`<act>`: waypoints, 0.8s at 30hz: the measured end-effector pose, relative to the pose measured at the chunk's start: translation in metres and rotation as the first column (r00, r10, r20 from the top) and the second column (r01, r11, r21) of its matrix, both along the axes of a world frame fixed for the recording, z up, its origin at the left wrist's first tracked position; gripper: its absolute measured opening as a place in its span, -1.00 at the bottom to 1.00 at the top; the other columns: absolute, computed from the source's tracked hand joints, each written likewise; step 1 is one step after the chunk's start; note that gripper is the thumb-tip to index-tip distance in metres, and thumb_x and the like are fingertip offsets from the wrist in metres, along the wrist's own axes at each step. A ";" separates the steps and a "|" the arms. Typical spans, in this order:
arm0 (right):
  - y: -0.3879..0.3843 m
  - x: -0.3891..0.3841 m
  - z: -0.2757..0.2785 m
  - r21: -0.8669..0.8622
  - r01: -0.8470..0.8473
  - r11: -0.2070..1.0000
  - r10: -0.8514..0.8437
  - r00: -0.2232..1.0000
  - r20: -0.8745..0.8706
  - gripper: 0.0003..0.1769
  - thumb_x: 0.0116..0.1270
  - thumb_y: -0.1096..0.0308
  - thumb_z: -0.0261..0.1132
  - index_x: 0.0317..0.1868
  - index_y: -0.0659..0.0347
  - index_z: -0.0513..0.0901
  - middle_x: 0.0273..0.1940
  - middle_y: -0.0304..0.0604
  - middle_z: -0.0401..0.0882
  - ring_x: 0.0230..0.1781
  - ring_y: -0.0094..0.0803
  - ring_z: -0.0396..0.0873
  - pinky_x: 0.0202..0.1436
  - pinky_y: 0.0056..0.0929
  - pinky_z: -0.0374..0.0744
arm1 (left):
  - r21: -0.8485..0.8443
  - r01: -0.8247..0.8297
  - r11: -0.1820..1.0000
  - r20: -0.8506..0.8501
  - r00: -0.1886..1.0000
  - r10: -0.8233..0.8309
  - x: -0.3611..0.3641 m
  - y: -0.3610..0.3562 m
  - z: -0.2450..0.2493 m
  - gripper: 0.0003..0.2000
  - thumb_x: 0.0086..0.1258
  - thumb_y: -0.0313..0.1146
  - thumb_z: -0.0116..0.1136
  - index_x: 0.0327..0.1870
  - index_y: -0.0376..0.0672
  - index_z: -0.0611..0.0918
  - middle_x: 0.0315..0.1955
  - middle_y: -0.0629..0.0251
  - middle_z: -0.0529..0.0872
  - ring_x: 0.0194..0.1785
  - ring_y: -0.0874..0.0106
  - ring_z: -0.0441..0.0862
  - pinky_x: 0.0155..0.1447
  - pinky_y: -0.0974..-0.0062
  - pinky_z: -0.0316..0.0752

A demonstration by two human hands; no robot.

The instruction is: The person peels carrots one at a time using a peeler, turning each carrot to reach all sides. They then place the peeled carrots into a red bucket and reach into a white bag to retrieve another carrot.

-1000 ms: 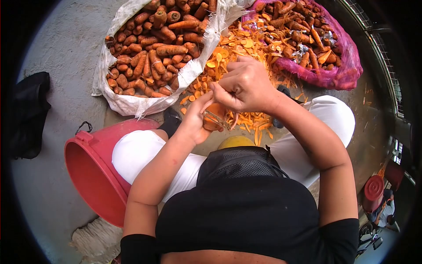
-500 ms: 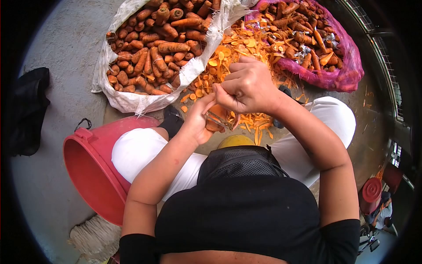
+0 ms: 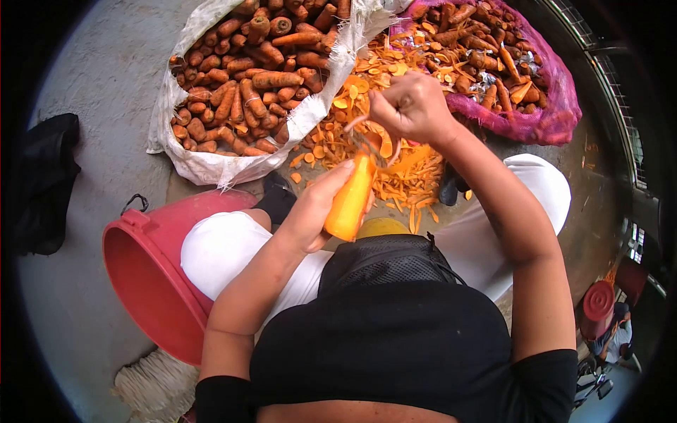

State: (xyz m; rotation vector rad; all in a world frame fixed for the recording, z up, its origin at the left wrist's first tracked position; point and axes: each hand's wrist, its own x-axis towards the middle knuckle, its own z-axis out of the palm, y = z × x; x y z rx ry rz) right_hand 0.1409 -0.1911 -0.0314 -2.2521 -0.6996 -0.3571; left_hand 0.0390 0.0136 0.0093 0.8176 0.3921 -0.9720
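My left hand (image 3: 314, 211) is wrapped round a carrot (image 3: 350, 201), whose bright orange side has its skin off. The carrot slants, its lower end towards my lap. Just above its far end, my right hand (image 3: 412, 106) is closed in a fist on a peeler (image 3: 358, 125); the peeler's thin curved frame shows blurred, and its handle is mostly hidden by the fingers. Thin strips of peel hang near the blade. Under both hands, a heap of orange peelings (image 3: 405, 185) and cut slices covers the floor.
A white sack (image 3: 310, 109) of unpeeled carrots stands ahead on the left. Ahead on the right is a pink mesh sack (image 3: 560, 113) of carrots and scraps. A red bucket (image 3: 169, 282) lies tipped beside my left knee. Another person (image 3: 619, 338) is at far right.
My right hand has moved up and away from the carrot with the peeler. The carrot has swung round in my left hand, and its bright peeled side now shows.
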 end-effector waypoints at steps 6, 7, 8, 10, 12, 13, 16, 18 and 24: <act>-0.032 0.033 -0.021 -0.276 0.401 0.873 -0.419 0.908 -0.007 -0.50 0.26 0.00 0.13 -0.75 0.05 0.65 -0.81 -0.16 0.45 -0.75 -0.24 0.53 -0.61 -0.30 0.50 | -0.110 0.011 0.994 0.047 0.999 -0.006 0.011 0.012 0.005 -0.60 0.57 -0.04 -0.23 0.00 -0.26 0.46 -0.42 0.17 0.61 -0.43 0.44 0.60 -0.42 0.47 0.56; -0.028 0.030 -0.006 -0.226 0.363 0.904 -0.382 0.923 -0.045 -0.52 0.26 0.02 0.15 -0.75 0.05 0.65 -0.82 -0.16 0.43 -0.76 -0.24 0.52 -0.62 -0.30 0.49 | -0.063 -0.050 0.997 0.018 0.999 0.051 0.012 0.009 0.004 -0.59 0.57 -0.04 -0.23 0.02 -0.25 0.45 -0.41 0.16 0.61 -0.44 0.43 0.61 -0.43 0.45 0.56; -0.020 0.023 0.008 -0.173 0.325 0.930 -0.343 0.936 -0.082 -0.53 0.25 0.04 0.16 -0.75 0.05 0.66 -0.83 -0.16 0.41 -0.77 -0.24 0.50 -0.63 -0.30 0.47 | -0.014 -0.110 0.994 -0.007 0.994 0.110 0.014 0.008 0.002 -0.59 0.57 -0.03 -0.23 0.04 -0.25 0.44 -0.41 0.15 0.61 -0.44 0.41 0.61 -0.45 0.43 0.57; -0.002 0.008 0.017 -0.100 0.160 0.982 -0.160 0.987 0.012 -0.58 0.22 0.09 0.21 -0.74 0.05 0.67 -0.85 -0.17 0.37 -0.80 -0.25 0.46 -0.64 -0.31 0.45 | -0.050 -0.202 0.978 -0.080 0.977 0.198 0.020 0.010 -0.020 -0.57 0.55 0.00 -0.17 0.10 -0.21 0.42 -0.35 0.15 0.62 -0.40 0.37 0.63 -0.44 0.38 0.57; 0.008 -0.005 0.022 -0.032 -0.007 0.999 0.009 0.998 0.069 -0.64 0.23 0.24 0.24 -0.73 0.03 0.61 -0.80 -0.27 0.37 -0.74 -0.38 0.32 -0.53 -0.36 0.28 | -0.050 -0.231 0.972 -0.079 0.971 0.227 0.022 0.009 -0.034 -0.57 0.54 0.01 -0.13 0.11 -0.20 0.42 -0.30 0.16 0.62 -0.38 0.35 0.64 -0.44 0.36 0.57; 0.013 -0.011 0.026 -0.014 -0.038 0.999 0.039 0.997 0.069 -0.65 0.21 0.26 0.25 -0.75 0.03 0.59 -0.80 -0.27 0.36 -0.74 -0.38 0.32 -0.53 -0.36 0.26 | -0.050 -0.203 0.978 -0.014 0.979 0.203 0.022 0.008 -0.036 -0.56 0.52 0.01 -0.09 0.13 -0.19 0.44 -0.25 0.20 0.62 -0.29 0.37 0.65 -0.33 0.34 0.61; 0.020 -0.019 0.037 0.026 -0.126 0.992 0.123 0.986 0.112 -0.64 0.16 0.31 0.29 -0.79 0.05 0.51 -0.80 -0.29 0.33 -0.73 -0.36 0.31 -0.55 -0.35 0.23 | 0.047 -0.290 0.956 -0.076 0.953 0.293 0.025 -0.007 -0.028 -0.63 0.57 -0.11 -0.19 0.17 -0.15 0.46 -0.08 0.29 0.65 -0.18 0.40 0.66 -0.18 0.37 0.63; 0.021 -0.023 0.042 0.009 -0.144 0.989 0.142 0.983 0.114 -0.64 0.15 0.29 0.30 -0.80 0.02 0.52 -0.80 -0.30 0.33 -0.71 -0.35 0.34 -0.54 -0.35 0.27 | 0.042 -0.297 0.954 -0.127 0.945 0.300 0.026 -0.011 -0.023 -0.68 0.57 -0.16 -0.18 0.10 -0.17 0.49 -0.13 0.28 0.65 -0.13 0.41 0.67 -0.10 0.38 0.62; 0.015 -0.026 0.044 -0.065 -0.133 0.989 0.138 0.986 0.091 -0.64 0.15 0.23 0.29 -0.80 0.00 0.59 -0.77 -0.34 0.44 -0.68 -0.37 0.41 -0.50 -0.37 0.35 | -0.041 -0.257 0.966 -0.113 0.961 0.251 0.023 -0.018 -0.028 -0.65 0.55 -0.12 -0.23 -0.04 -0.21 0.51 -0.29 0.20 0.65 -0.29 0.34 0.63 -0.21 0.36 0.59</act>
